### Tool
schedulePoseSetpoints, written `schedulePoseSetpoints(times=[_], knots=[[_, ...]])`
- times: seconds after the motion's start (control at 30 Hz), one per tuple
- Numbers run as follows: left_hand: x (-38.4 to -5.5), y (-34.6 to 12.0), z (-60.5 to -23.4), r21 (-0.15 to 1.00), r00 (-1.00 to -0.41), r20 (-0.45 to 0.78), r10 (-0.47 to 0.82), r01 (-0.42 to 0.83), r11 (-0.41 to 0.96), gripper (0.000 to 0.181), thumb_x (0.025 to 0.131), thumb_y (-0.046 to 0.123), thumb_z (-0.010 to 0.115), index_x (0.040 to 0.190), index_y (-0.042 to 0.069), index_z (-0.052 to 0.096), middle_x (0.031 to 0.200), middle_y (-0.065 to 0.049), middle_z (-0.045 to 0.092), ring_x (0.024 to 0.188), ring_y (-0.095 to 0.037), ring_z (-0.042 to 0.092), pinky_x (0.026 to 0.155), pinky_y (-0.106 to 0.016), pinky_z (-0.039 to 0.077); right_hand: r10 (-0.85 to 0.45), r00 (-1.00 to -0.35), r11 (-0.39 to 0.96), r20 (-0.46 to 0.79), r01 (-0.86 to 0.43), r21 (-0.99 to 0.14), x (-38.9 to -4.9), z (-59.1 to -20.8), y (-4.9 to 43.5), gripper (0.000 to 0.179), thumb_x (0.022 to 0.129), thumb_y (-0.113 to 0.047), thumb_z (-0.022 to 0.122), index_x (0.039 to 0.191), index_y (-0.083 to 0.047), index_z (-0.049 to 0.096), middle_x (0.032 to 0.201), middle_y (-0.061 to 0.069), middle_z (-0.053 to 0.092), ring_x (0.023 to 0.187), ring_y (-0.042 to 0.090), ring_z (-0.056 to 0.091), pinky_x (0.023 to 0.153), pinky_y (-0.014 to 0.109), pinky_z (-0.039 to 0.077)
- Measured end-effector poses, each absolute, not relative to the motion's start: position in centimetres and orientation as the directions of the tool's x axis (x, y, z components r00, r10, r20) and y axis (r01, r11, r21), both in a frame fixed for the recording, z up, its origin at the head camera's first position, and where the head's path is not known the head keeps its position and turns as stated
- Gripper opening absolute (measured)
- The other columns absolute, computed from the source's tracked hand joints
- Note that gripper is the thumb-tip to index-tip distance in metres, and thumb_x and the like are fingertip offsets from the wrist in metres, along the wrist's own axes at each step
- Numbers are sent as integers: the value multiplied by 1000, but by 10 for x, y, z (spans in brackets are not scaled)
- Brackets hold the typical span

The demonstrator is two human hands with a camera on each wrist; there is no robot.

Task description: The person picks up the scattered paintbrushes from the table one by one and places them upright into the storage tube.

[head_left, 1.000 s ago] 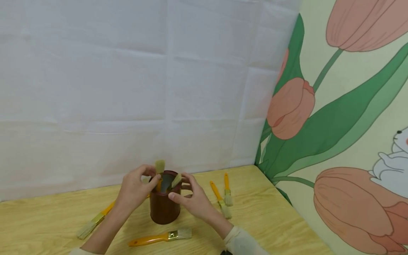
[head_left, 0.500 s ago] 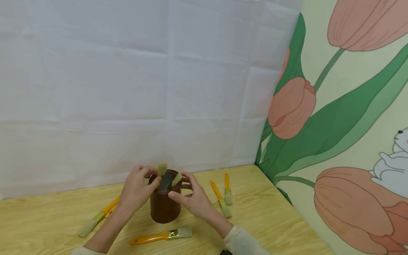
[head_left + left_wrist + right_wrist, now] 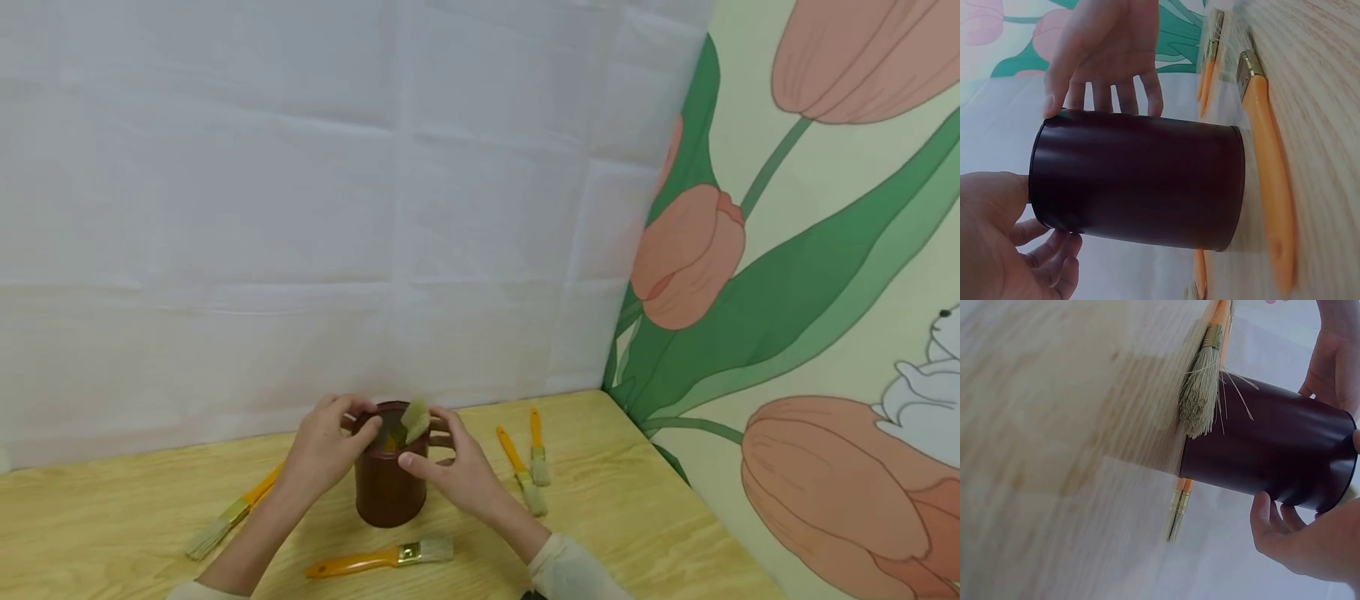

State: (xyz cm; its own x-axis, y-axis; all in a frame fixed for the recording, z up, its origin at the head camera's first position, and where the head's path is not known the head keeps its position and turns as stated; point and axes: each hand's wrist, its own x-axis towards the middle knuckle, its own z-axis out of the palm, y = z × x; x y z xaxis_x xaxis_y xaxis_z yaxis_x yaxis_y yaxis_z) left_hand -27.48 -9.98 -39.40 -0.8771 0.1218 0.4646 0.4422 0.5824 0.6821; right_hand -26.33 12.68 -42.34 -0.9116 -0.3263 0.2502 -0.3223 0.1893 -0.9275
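Note:
A dark brown can [image 3: 391, 492] stands upright on the wooden table. Inside it, paintbrushes [image 3: 416, 421] lean with pale bristles up against the right of the rim; their handles are mostly hidden. My left hand [image 3: 327, 442] holds the can's left rim, thumb at the near edge and curled fingers round the outside. From the right, my right hand [image 3: 461, 471] grips the can, thumb on the front and fingers behind. In the left wrist view, the can's smooth side [image 3: 1141, 178] shows between both hands.
A paintbrush with an orange handle [image 3: 360, 562] lies in front of the can. Another paintbrush [image 3: 228, 521] is partly behind my left forearm. Two more paintbrushes [image 3: 525, 471] lie to the right. A white sheet [image 3: 225, 208] hangs behind; a tulip-painted wall [image 3: 750, 350] borders the right.
The brush my left hand pinched at the left of the can has dropped in and now leans right beside the other. The left fingers have let go of it. My right hand stays put.

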Motion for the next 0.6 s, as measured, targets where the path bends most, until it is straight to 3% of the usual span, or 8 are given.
schedulePoseSetpoints(times=[0.33,0.6], knots=[[-272,-114,-382,674,-872,477,115,446,589,32,104,34,61,120,7,68,111,-10,61,96,-27,63,78,-46,55,-309,-921,186,238,-304,-934,-264,-425,129,69,93,-41,75,152,-33,40,139,2,51,122,22,55,91,41,53],[-278,-132,-378,635,-863,491,117,447,630,24,105,22,58,120,4,67,110,-11,61,95,-28,61,78,-45,54,-296,-914,211,278,-347,-914,-268,-421,138,73,93,-42,76,154,-26,39,140,5,51,124,25,55,93,44,52]])
